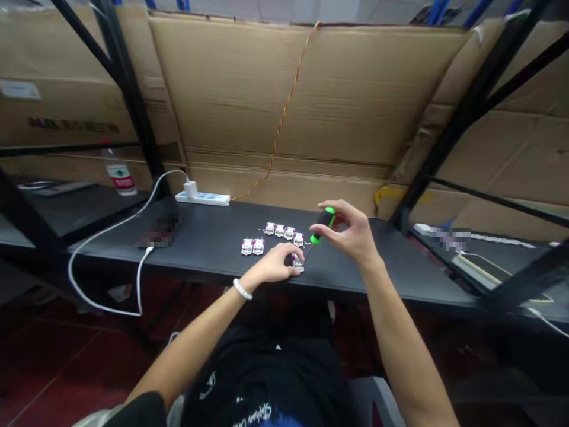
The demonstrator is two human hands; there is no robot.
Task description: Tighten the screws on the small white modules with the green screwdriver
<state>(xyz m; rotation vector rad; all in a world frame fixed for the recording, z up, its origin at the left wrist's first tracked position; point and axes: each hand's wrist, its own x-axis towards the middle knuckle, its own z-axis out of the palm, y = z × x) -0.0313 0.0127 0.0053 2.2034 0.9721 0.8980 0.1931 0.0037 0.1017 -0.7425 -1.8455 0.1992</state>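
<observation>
My right hand (349,228) grips a black and green screwdriver (328,216) by its handle, and its thin shaft slants down to the left. The tip reaches a small white piece with purple parts (298,264) near the table's front edge. My left hand (281,264), with a white bead bracelet at the wrist, has its fingers closed on that piece and hides part of it. Just behind, several similar white and purple pieces (279,230) stand in a slanting row. Two more such pieces (252,247) sit side by side to the left.
At the back of the black table (213,237) lies a white power strip (204,198) with a charger plugged in. Its white cable (102,228) loops past the front edge to a blurred dark object. Cardboard walls and black metal posts (431,154) frame the table.
</observation>
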